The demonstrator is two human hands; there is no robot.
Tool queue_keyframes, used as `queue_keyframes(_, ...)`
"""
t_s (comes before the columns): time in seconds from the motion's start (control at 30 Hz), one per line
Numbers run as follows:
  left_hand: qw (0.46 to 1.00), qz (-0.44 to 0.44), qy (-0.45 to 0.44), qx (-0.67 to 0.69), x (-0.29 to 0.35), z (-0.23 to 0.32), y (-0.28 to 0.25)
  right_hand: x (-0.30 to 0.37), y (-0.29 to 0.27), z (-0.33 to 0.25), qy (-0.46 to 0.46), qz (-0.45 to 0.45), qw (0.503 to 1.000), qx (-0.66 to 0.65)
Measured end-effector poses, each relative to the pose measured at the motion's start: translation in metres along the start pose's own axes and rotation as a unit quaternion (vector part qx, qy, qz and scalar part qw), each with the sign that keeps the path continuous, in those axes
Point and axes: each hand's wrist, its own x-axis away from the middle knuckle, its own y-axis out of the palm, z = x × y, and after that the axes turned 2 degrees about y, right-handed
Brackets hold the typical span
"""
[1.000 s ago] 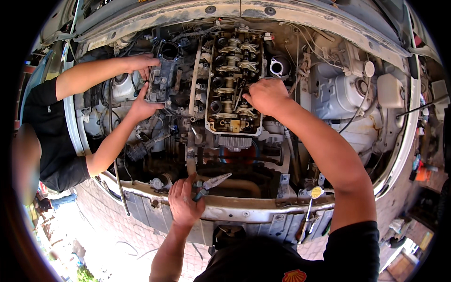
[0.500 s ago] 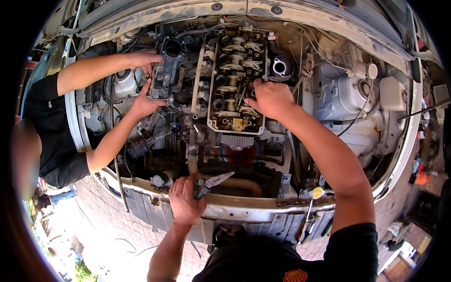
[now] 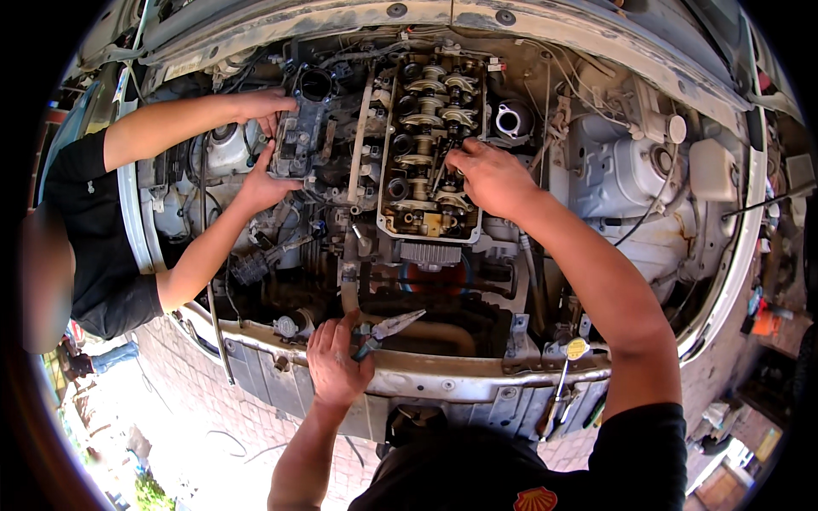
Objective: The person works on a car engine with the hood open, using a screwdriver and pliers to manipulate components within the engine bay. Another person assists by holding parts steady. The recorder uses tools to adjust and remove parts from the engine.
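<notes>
My left hand (image 3: pixel 339 362) is closed around a pair of pliers (image 3: pixel 397 325) with long tapering jaws and blue-grey handles, above the front crossmember of the engine bay. The jaws point right and lie slightly apart from the engine. Over the right side of the uncovered cylinder head (image 3: pixel 430 226), my right hand (image 3: pixel 498 180) has its fingers curled together beside the rocker arms (image 3: pixel 457 117). A slim dark rod (image 3: pixel 440 164) stands near the fingertips. What the fingers hold, if anything, is hidden.
At the left, a co-worker in a black shirt holds a dark intake housing (image 3: pixel 298 145) with both hands. A round metal opening (image 3: pixel 509 121) sits right of the head. A yellow cap (image 3: pixel 577 348) and a screwdriver (image 3: pixel 555 396) are at the front edge. A white reservoir (image 3: pixel 712 170) stands far right.
My right hand's fingers have drawn in and curled more tightly over the cylinder head. The left hand with the pliers and the co-worker's hands stay in place.
</notes>
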Motion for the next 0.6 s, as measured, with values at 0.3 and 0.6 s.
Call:
queue_keyframes(0.3, 1.0, -0.001, -0.006, -0.008, 0.002, 0.0, 0.0, -0.022, -0.078, -0.015, 0.093, 0.01, 0.993, -0.075)
queue_keyframes(0.6, 1.0, 0.008, -0.008, 0.002, 0.001, -0.002, -0.003, -0.073, -0.038, -0.062, -0.033, -0.026, 0.999, 0.008)
